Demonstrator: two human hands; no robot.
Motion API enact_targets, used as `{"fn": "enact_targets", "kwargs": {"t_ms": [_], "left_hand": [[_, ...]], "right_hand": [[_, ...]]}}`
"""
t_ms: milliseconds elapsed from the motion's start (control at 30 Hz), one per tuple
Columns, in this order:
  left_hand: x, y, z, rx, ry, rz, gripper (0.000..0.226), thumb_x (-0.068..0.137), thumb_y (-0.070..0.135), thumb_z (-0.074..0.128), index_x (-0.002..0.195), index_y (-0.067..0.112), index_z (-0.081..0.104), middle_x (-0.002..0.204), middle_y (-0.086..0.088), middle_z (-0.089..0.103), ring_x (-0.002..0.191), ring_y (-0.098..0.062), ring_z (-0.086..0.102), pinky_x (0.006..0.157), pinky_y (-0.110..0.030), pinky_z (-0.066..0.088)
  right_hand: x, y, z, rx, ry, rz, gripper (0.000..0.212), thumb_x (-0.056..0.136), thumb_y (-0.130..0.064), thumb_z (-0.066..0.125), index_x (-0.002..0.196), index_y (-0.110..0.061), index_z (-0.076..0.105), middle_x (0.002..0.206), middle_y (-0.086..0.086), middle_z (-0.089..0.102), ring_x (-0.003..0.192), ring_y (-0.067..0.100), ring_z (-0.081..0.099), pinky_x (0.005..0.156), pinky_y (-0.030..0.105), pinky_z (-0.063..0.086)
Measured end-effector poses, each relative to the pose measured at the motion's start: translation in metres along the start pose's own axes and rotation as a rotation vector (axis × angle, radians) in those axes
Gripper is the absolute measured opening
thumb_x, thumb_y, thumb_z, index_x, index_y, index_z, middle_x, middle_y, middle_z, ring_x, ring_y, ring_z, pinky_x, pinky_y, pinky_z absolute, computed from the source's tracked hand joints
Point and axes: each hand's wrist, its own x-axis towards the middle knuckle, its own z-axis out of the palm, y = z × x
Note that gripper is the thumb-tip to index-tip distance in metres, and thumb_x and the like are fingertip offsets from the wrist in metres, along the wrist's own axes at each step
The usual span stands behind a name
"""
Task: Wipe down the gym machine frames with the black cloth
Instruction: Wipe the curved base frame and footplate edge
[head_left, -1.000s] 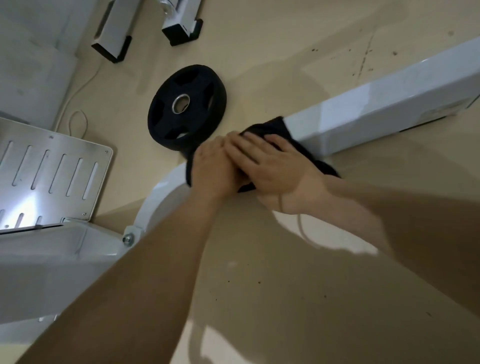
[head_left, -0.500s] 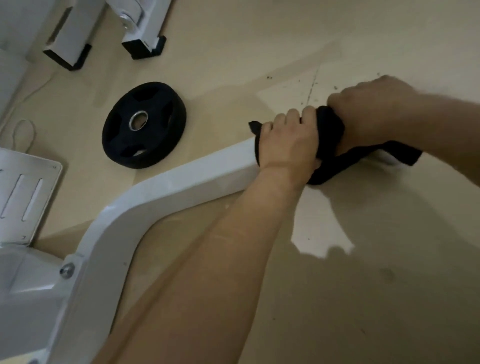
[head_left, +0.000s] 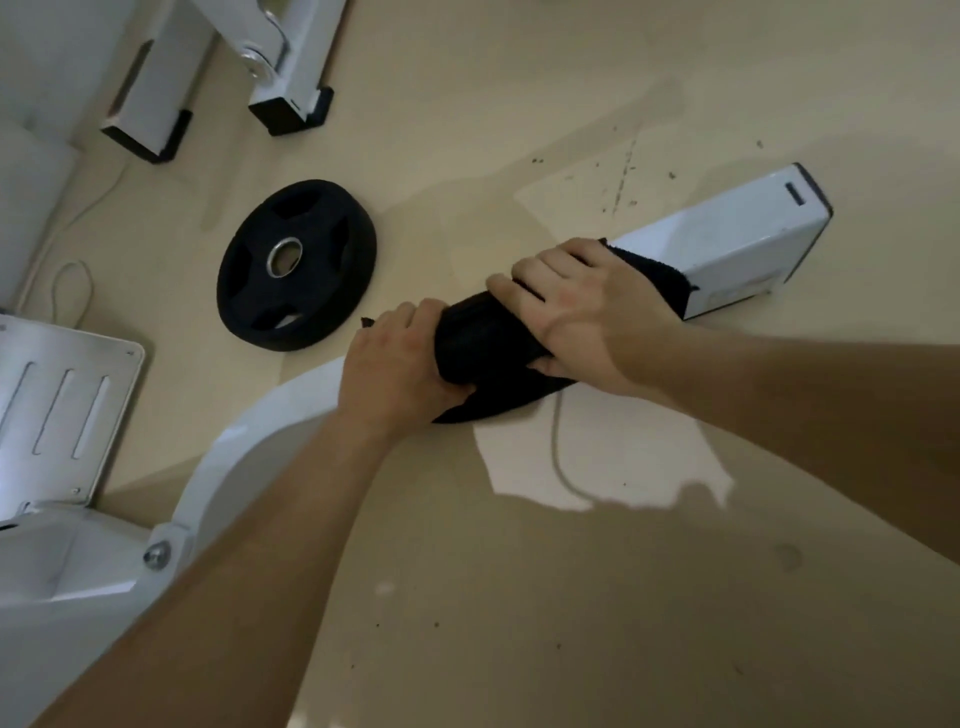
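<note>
While both hands bear down on it, the black terry cloth (head_left: 483, 345) sits bunched and draped over the white painted steel frame bar (head_left: 737, 244), about midway along the straight run that lies low on the floor. The left hand (head_left: 400, 364) grips the cloth's near end, fingers curled round the thick, rolled fold and knuckles up. The right hand (head_left: 587, 317) covers the far end: its fingers lie curved over the top of the bar, the thumb tucks under the near side, and the nubbly fabric is pinned between palm and metal. A loose flap of cloth spills onto the floor below the hands, and a small corner pokes out past the left knuckles.

Beyond the right hand the bar is a smooth, boxy tube that ends in a flat cap with a dark edge and a small dark slot. Behind the left wrist it sweeps into a broad curve, down to a bracket with a hex bolt (head_left: 156, 553).

Just beside that curve, a black rubber weight plate (head_left: 296, 265) lies flat, round, with three grip cut-outs and a shiny metal centre ring. The glossy beige floor (head_left: 519, 623) shows dark specks and a bright patch of reflected light. At far left sits a slotted grey metal plate (head_left: 119, 395); up top stand two white square-tube legs (head_left: 306, 73) on black feet.
</note>
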Motion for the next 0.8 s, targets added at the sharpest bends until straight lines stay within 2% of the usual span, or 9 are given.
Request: {"fn": "enact_targets", "kwargs": {"t_ms": [67,167,233,333,433,500,567,667,800], "left_hand": [[0.015,0.023,-0.004,-0.060,-0.030,0.034,0.060,0.063,0.054,0.071,0.108,0.022,0.050,0.095,0.001,0.058,0.083,-0.024,0.057,0.066,-0.033,0.040],[0.052,0.103,-0.006,-0.088,-0.012,0.113,0.064,0.065,0.056,0.071,0.112,0.020,0.047,0.100,-0.001,0.057,0.087,-0.024,0.056,0.066,-0.033,0.033],[0.065,0.163,-0.006,-0.051,0.080,0.085,0.065,0.067,0.045,0.074,0.119,0.018,0.045,0.106,-0.003,0.056,0.096,-0.025,0.054,0.072,-0.035,0.033],[0.069,0.201,0.001,0.006,0.216,0.098,0.055,0.083,0.027,0.062,0.132,0.013,0.041,0.116,-0.004,0.054,0.105,-0.025,0.051,0.089,-0.035,0.036],[0.061,0.154,0.000,-0.038,0.129,0.162,0.068,0.075,0.038,0.069,0.133,0.017,0.040,0.114,0.000,0.054,0.104,-0.021,0.052,0.085,-0.032,0.037],[0.046,0.106,-0.001,-0.078,0.108,0.145,0.070,0.066,0.046,0.073,0.125,0.018,0.046,0.108,-0.001,0.058,0.097,-0.023,0.056,0.078,-0.034,0.041],[0.027,0.061,0.001,-0.072,0.081,0.129,0.065,0.064,0.049,0.072,0.116,0.018,0.049,0.102,-0.001,0.059,0.092,-0.024,0.057,0.072,-0.035,0.041],[0.008,0.008,0.005,-0.062,0.013,0.065,0.061,0.060,0.050,0.075,0.106,0.018,0.049,0.096,0.000,0.059,0.087,-0.025,0.058,0.069,-0.034,0.039],[-0.013,-0.047,0.010,-0.027,-0.014,0.023,0.061,0.060,0.054,0.074,0.103,0.018,0.050,0.094,0.000,0.059,0.084,-0.023,0.058,0.072,-0.037,0.048]], "right_hand": [[-0.018,0.024,-0.002,0.034,0.030,0.033,0.074,0.078,-0.050,0.062,0.134,-0.008,0.039,0.118,0.010,0.055,0.107,0.030,0.053,0.102,0.042,0.034],[-0.052,0.074,-0.009,0.022,-0.017,0.208,0.084,0.067,-0.049,0.075,0.131,-0.003,0.045,0.122,0.017,0.057,0.113,0.035,0.053,0.104,0.045,0.031],[-0.066,0.098,-0.015,0.025,-0.093,0.309,0.084,0.066,-0.042,0.079,0.131,-0.001,0.046,0.127,0.020,0.055,0.118,0.037,0.050,0.105,0.047,0.030],[-0.062,0.098,-0.018,0.012,-0.171,0.440,0.062,0.078,-0.029,0.067,0.129,0.000,0.045,0.130,0.021,0.051,0.125,0.037,0.044,0.110,0.049,0.025],[-0.037,0.073,-0.019,-0.015,-0.187,0.379,0.047,0.078,-0.030,0.060,0.116,-0.004,0.049,0.116,0.017,0.056,0.114,0.034,0.050,0.108,0.047,0.026],[-0.019,0.051,-0.019,0.020,-0.169,0.243,0.037,0.079,-0.032,0.058,0.106,-0.009,0.048,0.104,0.012,0.057,0.099,0.031,0.053,0.092,0.044,0.034],[0.001,0.032,-0.019,0.030,-0.216,0.160,0.047,0.077,-0.047,0.062,0.106,-0.014,0.045,0.100,0.007,0.055,0.094,0.028,0.052,0.081,0.039,0.034],[0.030,0.004,-0.016,0.045,-0.290,0.062,0.065,0.071,-0.065,0.063,0.112,-0.020,0.041,0.103,0.002,0.053,0.092,0.023,0.050,0.075,0.036,0.030],[0.060,-0.056,-0.011,0.097,-0.184,-0.018,0.061,0.078,-0.062,0.059,0.114,-0.015,0.044,0.105,0.005,0.054,0.087,0.023,0.048,0.074,0.037,0.033]]}}
